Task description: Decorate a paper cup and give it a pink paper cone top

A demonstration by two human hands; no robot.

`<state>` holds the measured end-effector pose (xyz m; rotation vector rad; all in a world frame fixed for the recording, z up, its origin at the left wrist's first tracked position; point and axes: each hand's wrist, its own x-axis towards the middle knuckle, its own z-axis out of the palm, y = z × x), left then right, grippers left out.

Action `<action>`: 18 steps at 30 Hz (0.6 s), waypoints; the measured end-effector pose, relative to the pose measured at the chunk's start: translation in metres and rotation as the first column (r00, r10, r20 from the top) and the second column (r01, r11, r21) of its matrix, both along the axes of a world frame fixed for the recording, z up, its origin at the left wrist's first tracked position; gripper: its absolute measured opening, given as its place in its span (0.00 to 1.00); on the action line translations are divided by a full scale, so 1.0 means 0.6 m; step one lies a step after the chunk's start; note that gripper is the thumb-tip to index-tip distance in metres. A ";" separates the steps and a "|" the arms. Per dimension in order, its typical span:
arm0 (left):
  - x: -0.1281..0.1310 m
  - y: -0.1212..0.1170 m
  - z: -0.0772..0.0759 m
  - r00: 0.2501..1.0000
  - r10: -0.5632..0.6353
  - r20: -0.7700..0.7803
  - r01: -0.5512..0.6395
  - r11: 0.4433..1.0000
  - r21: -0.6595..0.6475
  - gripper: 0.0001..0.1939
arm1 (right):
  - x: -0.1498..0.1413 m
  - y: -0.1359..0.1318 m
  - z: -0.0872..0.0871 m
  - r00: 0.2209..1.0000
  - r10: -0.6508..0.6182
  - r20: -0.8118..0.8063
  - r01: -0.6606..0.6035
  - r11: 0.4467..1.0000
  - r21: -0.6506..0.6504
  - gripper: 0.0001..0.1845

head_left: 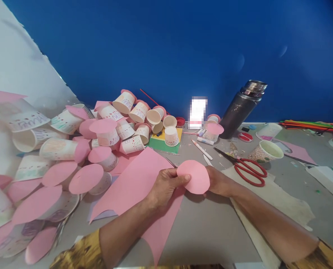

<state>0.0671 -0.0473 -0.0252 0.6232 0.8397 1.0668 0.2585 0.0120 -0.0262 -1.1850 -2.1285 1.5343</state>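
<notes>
A round pink paper disc point(196, 178) is pinched in my left hand point(170, 183), with the thumb lying across its front. My right hand point(218, 182) is at the disc's right edge, and its fingers are hidden behind the paper, so their grip does not show. Under my left forearm lies a large pink paper sheet point(138, 175) with curved cut-outs along its edge. Red-handled scissors point(250, 172) rest on the table to the right of my hands, blades pointing away to the left.
Decorated paper cups point(58, 148), many with pink discs on them, crowd the left side. Markers point(202, 149) lie ahead of my hands. A dark flask point(240, 112) leans at the back near a patterned cup point(265, 151). Coloured pipe cleaners point(309, 124) lie far right against a blue wall.
</notes>
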 end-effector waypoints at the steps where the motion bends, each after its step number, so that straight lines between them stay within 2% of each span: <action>1: -0.001 0.001 0.001 1.000 0.012 0.005 -0.012 1.000 -0.016 0.17 | 0.000 0.001 0.002 0.998 0.033 -0.044 -0.036 0.997 -0.073 0.11; 3: -0.005 0.005 0.003 0.998 0.062 -0.001 -0.062 0.997 -0.037 0.16 | -0.001 0.002 0.003 0.997 0.030 -0.075 -0.039 0.990 -0.132 0.13; 4: -0.007 0.006 0.003 0.994 0.110 -0.016 -0.110 0.993 -0.040 0.15 | -0.001 0.003 0.003 0.999 -0.016 -0.050 0.012 0.997 -0.081 0.13; 6: -0.011 0.010 0.004 0.977 0.208 -0.056 -0.210 0.977 -0.037 0.14 | -0.003 0.001 0.002 0.991 -0.126 0.046 0.120 0.985 0.123 0.12; 8: -0.014 0.012 0.005 0.963 0.259 -0.078 -0.262 0.965 -0.029 0.14 | -0.005 -0.004 0.001 0.973 -0.185 0.139 0.129 0.932 0.339 0.11; 10: -0.015 0.013 0.007 0.964 0.256 -0.067 -0.259 0.966 -0.028 0.15 | -0.006 -0.012 0.000 0.970 -0.178 0.168 0.082 0.882 0.464 0.11; 14: -0.013 0.012 0.011 0.970 0.239 -0.044 -0.240 0.970 -0.033 0.15 | 0.000 -0.024 -0.006 0.980 -0.166 0.111 0.070 0.805 0.589 0.12; 18: -0.011 0.011 0.008 0.973 0.221 -0.072 -0.225 0.973 -0.045 0.15 | 0.009 -0.020 -0.014 0.978 -0.127 0.164 -0.002 0.784 0.620 0.13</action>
